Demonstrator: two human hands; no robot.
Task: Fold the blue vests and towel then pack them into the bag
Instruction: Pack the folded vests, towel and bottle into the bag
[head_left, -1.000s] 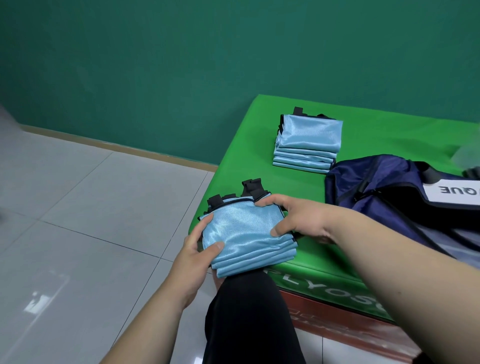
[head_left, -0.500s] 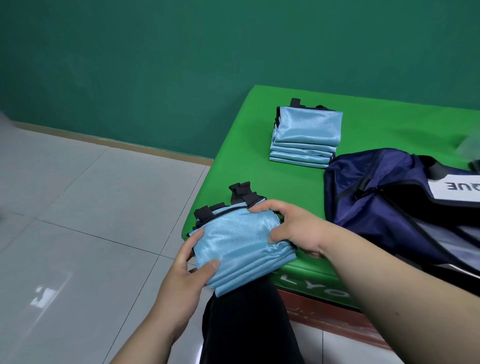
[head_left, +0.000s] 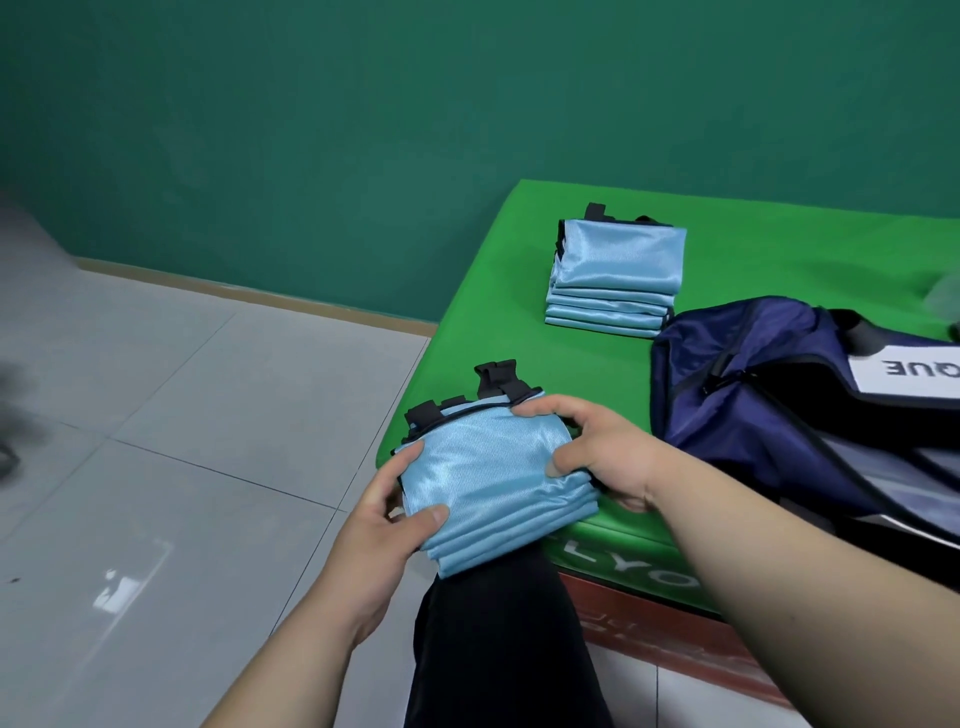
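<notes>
There's the left thumb (head_left: 431, 515) flat on the near corner of the top layer, the other fingers of that hand tucked underneath out of sight. That's a pinch through the whole pile, so the slippery layers can't fan out. On the other side the right fingers (head_left: 530, 410) curl over the far edge with the thumb clamped on the side, closing the pile from the opposite corner. So the left hand (head_left: 379, 525) and the right hand (head_left: 613, 457) are both wrapped tight round one stack of folded blue vests (head_left: 488, 478). It sits at the near corner of the green mat (head_left: 483, 322), partly hanging off above the person's black trouser leg (head_left: 498, 649). Black straps (head_left: 496, 376) poke out the far end, all on one side, and this looks like a squaring-up grip before a lift. A second folded stack (head_left: 618, 270) sits further back on the mat, just beside the navy bag (head_left: 753, 405), which lies slumped to the right; how far its zip is open I can't tell. My read: folding's done for these vests, packing not yet begun, and no towel that I can make out
</notes>
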